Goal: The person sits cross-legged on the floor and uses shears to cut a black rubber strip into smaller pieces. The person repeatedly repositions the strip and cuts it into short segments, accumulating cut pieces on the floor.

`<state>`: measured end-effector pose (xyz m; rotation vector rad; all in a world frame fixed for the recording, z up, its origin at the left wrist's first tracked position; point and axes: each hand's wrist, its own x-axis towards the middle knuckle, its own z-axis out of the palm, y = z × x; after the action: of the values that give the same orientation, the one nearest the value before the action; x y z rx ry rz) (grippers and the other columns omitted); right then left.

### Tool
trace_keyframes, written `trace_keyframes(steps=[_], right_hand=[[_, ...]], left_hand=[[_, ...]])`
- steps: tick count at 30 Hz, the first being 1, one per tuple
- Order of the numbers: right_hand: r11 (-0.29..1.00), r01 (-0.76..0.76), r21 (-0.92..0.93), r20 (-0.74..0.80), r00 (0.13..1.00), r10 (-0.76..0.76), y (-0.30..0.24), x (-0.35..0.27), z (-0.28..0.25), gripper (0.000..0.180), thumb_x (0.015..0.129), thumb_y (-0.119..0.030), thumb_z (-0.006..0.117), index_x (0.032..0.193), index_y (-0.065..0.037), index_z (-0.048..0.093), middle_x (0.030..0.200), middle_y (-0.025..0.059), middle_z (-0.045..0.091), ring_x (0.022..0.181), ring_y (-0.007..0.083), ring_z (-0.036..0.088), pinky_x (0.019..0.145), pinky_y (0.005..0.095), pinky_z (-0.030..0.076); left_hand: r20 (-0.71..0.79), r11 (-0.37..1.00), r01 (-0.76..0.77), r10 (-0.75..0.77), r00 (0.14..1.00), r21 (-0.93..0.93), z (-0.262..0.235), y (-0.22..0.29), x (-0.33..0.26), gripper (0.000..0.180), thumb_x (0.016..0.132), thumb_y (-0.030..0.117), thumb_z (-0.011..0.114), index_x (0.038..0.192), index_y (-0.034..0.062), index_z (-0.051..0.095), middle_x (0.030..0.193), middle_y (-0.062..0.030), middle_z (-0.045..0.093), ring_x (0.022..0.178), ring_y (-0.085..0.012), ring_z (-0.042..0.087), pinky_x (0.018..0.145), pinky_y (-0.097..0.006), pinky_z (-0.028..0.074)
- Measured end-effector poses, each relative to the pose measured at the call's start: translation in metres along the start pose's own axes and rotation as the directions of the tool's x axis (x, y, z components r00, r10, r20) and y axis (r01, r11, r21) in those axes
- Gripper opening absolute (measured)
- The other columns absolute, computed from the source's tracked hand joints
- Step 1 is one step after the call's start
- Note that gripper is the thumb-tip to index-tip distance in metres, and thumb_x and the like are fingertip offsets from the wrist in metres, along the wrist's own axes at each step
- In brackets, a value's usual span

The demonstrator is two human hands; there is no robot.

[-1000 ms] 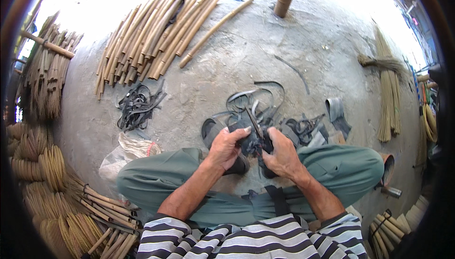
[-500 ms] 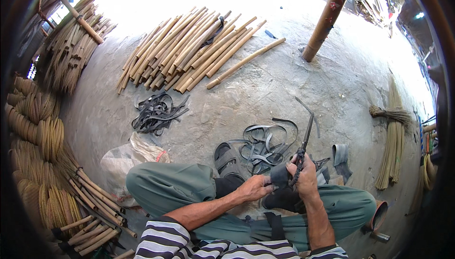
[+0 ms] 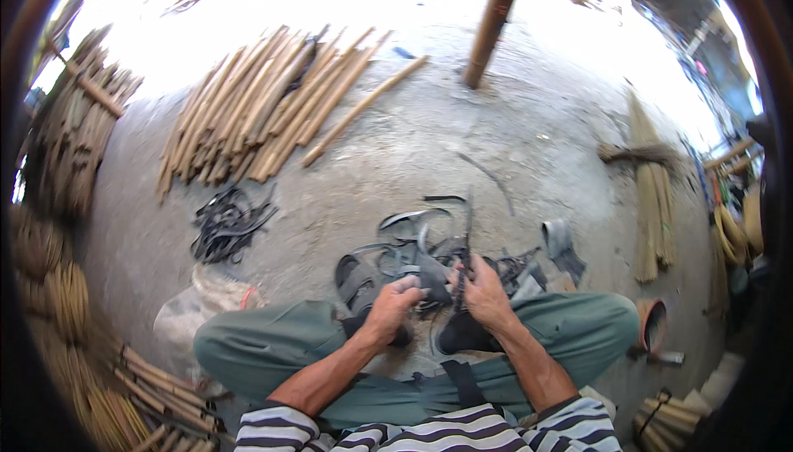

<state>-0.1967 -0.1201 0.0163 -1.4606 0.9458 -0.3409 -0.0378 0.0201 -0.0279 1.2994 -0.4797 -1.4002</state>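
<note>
My left hand [image 3: 391, 310] is closed, its fingertips pinching the edge of a piece of dark rubber sheet [image 3: 434, 280] between my hands. My right hand [image 3: 486, 297] wraps round the dark handle of a long-bladed cutting tool [image 3: 468, 233], whose narrow blade points up and away from me. Whether it has one blade or two is blurred. Behind my hands lies a loose tangle of grey-black rubber strips [image 3: 402, 222]. A dark sandal [image 3: 355, 281] rests left of the tangle. Rubber scraps [image 3: 520, 270] lie just right of my right hand.
A pile of bamboo poles [image 3: 256, 113] lies at the far left, with a heap of black strips [image 3: 231, 225] nearer. A whitish sack [image 3: 194, 307] touches my left knee. An upright post [image 3: 493, 26] stands ahead; a bundle of thin sticks [image 3: 651, 204] lies right.
My view has swung, shifting the floor things leftward. My right hand and the cutting tool now sit further from my lap, the blade more upright. The rubber piece remains between my hands.
</note>
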Motion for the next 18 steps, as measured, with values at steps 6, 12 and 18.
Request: trace_keyframes(steps=[6, 12, 18], right_hand=[[0.983, 0.025, -0.184, 0.025, 0.999, -0.021, 0.007, -0.002, 0.001, 0.038, 0.093, -0.029, 0.079, 0.108, -0.001, 0.058, 0.090, 0.0063, 0.065, 0.084, 0.0135, 0.061, 0.074, 0.0331, 0.052], [0.986, 0.051, -0.159, 0.015, 0.999, -0.049, -0.001, -0.007, -0.007, 0.042, 0.089, -0.030, 0.077, 0.107, 0.003, 0.056, 0.091, 0.0243, 0.066, 0.084, 0.0325, 0.065, 0.078, 0.0435, 0.052], [0.995, 0.012, 0.103, -0.036, 0.999, -0.009, -0.006, -0.002, -0.016, 0.039, 0.088, -0.027, 0.078, 0.106, 0.002, 0.059, 0.090, 0.0141, 0.065, 0.085, 0.0200, 0.063, 0.078, 0.0387, 0.052]], left_hand=[[-0.048, 0.965, 0.031, -0.045, 0.998, -0.261, 0.011, 0.019, -0.001, 0.012, 0.100, 0.012, 0.064, 0.109, 0.0051, 0.069, 0.097, 0.0014, 0.069, 0.089, -0.0077, 0.063, 0.084, -0.026, 0.049], [0.036, 0.989, -0.053, 0.059, 0.998, -0.136, 0.024, 0.014, -0.006, 0.029, 0.100, 0.012, 0.066, 0.127, 0.0021, 0.069, 0.110, -0.0009, 0.073, 0.097, -0.0088, 0.064, 0.088, -0.026, 0.049], [0.140, 0.922, 0.008, -0.068, 0.988, 0.387, 0.031, 0.000, -0.014, 0.028, 0.098, 0.018, 0.069, 0.119, -0.0012, 0.071, 0.098, -0.0062, 0.074, 0.088, -0.0150, 0.063, 0.083, -0.033, 0.052]])
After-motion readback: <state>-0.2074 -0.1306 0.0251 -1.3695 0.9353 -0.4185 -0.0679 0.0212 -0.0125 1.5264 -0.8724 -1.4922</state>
